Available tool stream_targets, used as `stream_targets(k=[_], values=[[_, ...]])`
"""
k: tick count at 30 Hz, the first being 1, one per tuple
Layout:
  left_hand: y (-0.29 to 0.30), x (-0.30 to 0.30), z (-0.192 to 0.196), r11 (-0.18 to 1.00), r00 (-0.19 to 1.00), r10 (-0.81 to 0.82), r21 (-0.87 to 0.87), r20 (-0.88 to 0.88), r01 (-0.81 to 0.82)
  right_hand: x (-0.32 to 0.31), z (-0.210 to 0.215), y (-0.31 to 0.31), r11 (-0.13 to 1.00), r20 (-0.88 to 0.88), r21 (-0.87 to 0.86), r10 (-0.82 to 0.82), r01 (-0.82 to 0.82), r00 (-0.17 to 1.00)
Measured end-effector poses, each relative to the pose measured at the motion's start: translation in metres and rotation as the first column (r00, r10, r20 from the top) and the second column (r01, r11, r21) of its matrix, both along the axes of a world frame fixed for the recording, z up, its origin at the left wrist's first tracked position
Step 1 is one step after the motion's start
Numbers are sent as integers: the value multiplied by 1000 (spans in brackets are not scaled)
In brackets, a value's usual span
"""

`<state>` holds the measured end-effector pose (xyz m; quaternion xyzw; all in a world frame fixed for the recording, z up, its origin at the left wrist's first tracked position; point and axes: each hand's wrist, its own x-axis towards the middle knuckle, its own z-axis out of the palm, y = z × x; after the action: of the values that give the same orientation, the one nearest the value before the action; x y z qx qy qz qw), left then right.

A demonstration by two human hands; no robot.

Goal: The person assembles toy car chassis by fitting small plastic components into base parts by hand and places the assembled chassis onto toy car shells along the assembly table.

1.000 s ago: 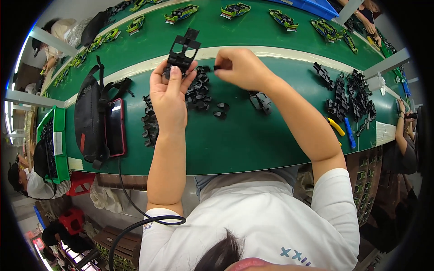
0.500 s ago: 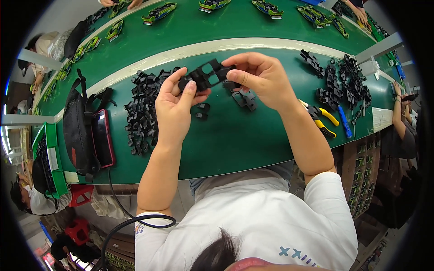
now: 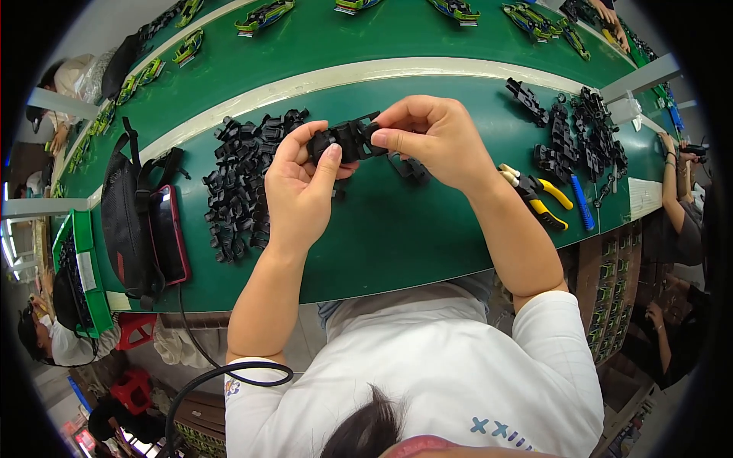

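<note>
Two hands on one black part [image 3: 351,142], long axis eight-to-two o'clock between them: left hand [image 3: 299,180] pinching the eight-o'clock end, right hand [image 3: 441,145] apparently pinching at two, contact half hidden.

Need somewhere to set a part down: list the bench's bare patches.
Bare: the near middle, between the forearms; a smaller patch between the right hand and the black clump. Crowded: left, with small parts, phone, bag; right, with pliers, blue tool.

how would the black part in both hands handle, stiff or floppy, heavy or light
The black part is probably stiff: no sag shows between left hand and right hand. The right's mere pinch hints it's light. Its angular outline suggests little rolling.
</note>
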<state>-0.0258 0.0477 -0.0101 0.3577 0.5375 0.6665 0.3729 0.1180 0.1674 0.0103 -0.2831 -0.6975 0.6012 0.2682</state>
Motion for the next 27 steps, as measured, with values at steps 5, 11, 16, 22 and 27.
stream_targets(k=[5, 11, 16, 22, 27], values=[[-2, 4, 0, 1000, 994, 13, 21, -105, -11, 0, -1, -2, 998, 50, -36, -42, 44, 998], [-2, 2, 4, 998, 995, -56, 27, 77, 54, -2, -8, 3, 923, 27, 302, -257, 238, 966], [-3, 2, 4, 998, 994, -70, 3, 86, 70, 2, 4, 8, 976, 148, -217, 39, -6, 988], [-3, 3, 8, 1000, 995, -20, -7, 96, 21, 0, 5, 4, 984, 142, -179, 30, -4, 989], [-5, 1, 11, 1000, 996, 2, -26, 92, 1, 0, 5, 3, 976, 96, -214, 53, -31, 994]])
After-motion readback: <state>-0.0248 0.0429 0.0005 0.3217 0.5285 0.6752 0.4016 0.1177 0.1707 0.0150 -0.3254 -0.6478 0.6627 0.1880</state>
